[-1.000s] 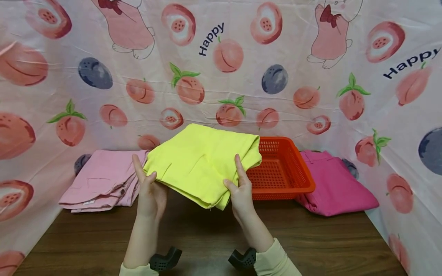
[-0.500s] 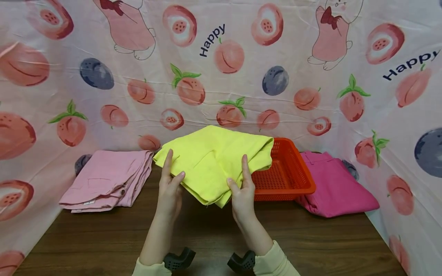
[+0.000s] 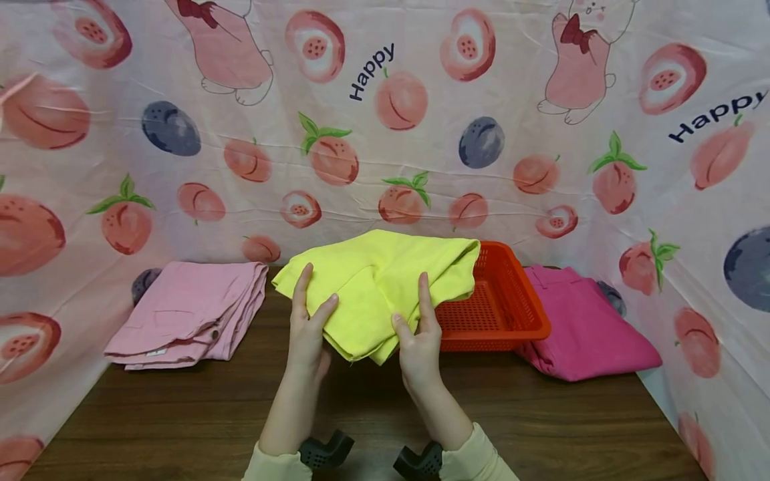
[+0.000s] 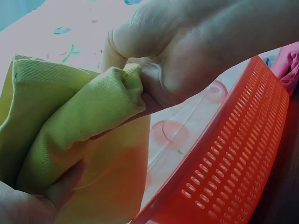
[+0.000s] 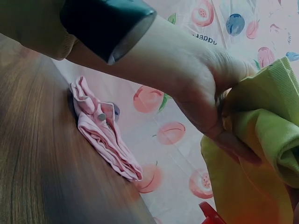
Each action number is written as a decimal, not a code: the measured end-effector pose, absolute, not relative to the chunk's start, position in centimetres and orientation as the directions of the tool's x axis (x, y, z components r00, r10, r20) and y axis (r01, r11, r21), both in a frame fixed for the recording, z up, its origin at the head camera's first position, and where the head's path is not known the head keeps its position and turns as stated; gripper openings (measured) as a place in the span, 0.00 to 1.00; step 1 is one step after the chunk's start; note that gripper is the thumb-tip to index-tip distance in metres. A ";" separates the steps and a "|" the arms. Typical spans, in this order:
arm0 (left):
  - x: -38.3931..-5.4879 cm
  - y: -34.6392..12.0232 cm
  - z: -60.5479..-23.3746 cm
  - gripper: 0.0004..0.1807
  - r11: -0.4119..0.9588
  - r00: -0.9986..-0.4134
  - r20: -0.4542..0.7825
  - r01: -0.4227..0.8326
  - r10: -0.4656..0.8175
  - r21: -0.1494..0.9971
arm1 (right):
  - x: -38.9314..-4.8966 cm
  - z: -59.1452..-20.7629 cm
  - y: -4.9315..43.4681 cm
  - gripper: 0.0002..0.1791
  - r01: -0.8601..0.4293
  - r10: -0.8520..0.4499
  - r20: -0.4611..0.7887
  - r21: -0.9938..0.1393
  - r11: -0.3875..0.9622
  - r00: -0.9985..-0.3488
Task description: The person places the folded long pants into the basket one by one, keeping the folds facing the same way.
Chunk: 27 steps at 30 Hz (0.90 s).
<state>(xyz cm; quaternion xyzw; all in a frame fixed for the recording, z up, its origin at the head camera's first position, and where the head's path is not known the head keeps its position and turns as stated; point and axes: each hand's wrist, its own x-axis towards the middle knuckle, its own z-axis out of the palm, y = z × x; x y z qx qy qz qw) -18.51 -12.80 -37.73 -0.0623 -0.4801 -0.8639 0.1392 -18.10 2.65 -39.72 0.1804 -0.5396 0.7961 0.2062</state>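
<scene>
A folded yellow garment (image 3: 379, 287) of thick cloth is held up above the table by both hands. My left hand (image 3: 308, 341) grips its left lower edge, thumb and a finger showing on the near face. On the right lower edge my right hand (image 3: 421, 347) grips it the same way, the other fingers hidden behind the cloth. In the left wrist view the near edge of the yellow garment (image 4: 88, 107) curls into a loose roll. It overlaps the left part of an orange-red plastic basket (image 3: 487, 300) in the head view.
Folded light pink trousers (image 3: 180, 307) with a metal button lie at the left on the brown wooden table (image 3: 180, 427). A folded magenta garment (image 3: 592, 327) lies right of the basket. Printed peach cloth (image 3: 361, 153) hangs behind and at both sides.
The left hand has moved right, closer to the right hand, and the yellow garment has shifted right and bunched up in the middle. Its top edge sits a little lower now.
</scene>
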 end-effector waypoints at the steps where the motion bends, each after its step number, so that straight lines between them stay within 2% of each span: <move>1: -18.6 -12.7 -37.7 0.39 -0.501 -0.952 0.242 0.304 -0.185 0.811 | -18.1 -39.7 2.7 0.44 -0.529 0.134 0.515 -0.783 -0.328 -0.846; 11: -18.8 -12.7 -37.4 0.43 -0.598 -0.973 0.197 0.230 -0.121 0.767 | -18.0 -39.8 3.0 0.44 -0.571 0.122 0.563 -0.765 -0.297 -0.817; 17: -18.9 -12.3 -37.4 0.45 -0.637 -0.954 0.223 0.300 -0.200 0.710 | -18.1 -39.8 3.2 0.46 -0.552 0.106 0.553 -0.759 -0.345 -0.826; 27: -19.0 -11.4 -36.8 0.46 -0.677 -0.921 0.279 0.389 -0.272 0.625 | -18.4 -39.2 4.6 0.53 -0.447 0.104 0.460 -0.743 -0.499 -0.882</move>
